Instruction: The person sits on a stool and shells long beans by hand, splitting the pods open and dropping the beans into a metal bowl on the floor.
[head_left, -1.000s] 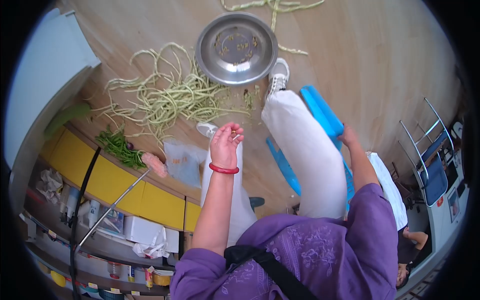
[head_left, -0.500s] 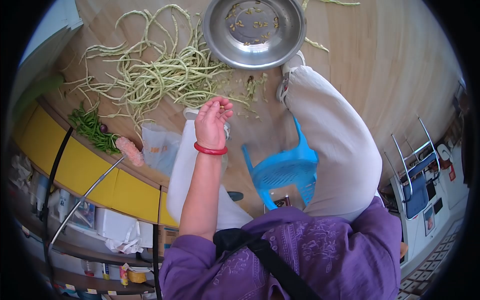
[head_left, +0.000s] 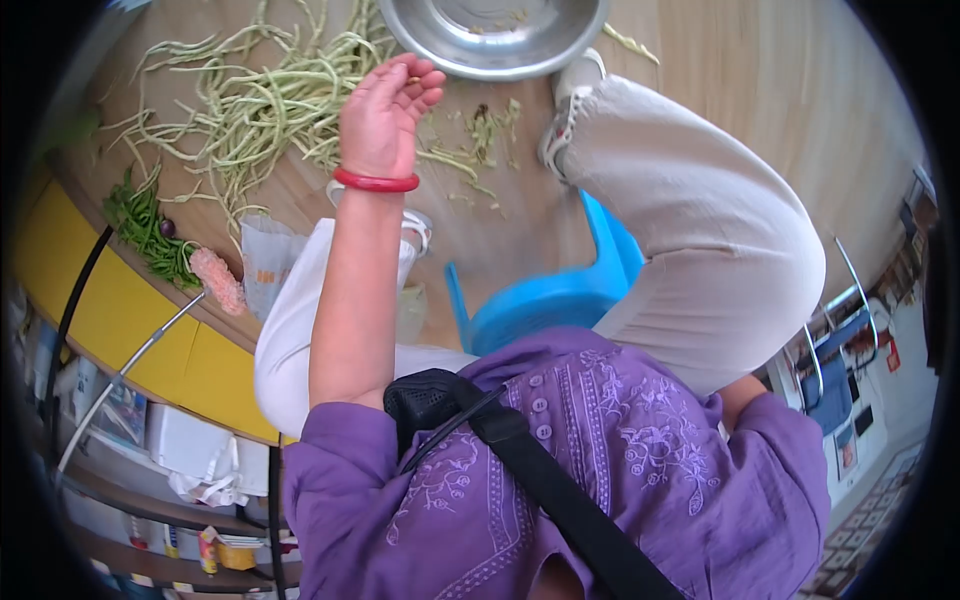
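My left hand (head_left: 385, 115), with a red bangle (head_left: 376, 180) at the wrist, is raised with its palm partly turned up and its fingers curled in. Something tiny and yellowish seems to show at the fingertips, too small to name. Just beyond the fingers is the metal basin (head_left: 500, 68), with a few small pale-green pieces inside. Left of the hand, a heap of long beans (head_left: 270, 112) lies on the floor. My right forearm (head_left: 740, 395) shows only briefly beside the right thigh; the right hand is hidden.
Bean scraps (head_left: 485, 135) lie between my feet. A blue plastic chair (head_left: 545, 305) stands between my legs. On the left are green peppers (head_left: 150, 235), a pink duster (head_left: 217, 280), a plastic bag (head_left: 268, 265) and a yellow-edged shelf (head_left: 130, 330). A metal-framed chair (head_left: 830, 400) stands far right.
The left hand has moved forward, closer to the basin. The whole view has shifted, so the basin and beans sit higher, and the torso covers more of the blue chair.
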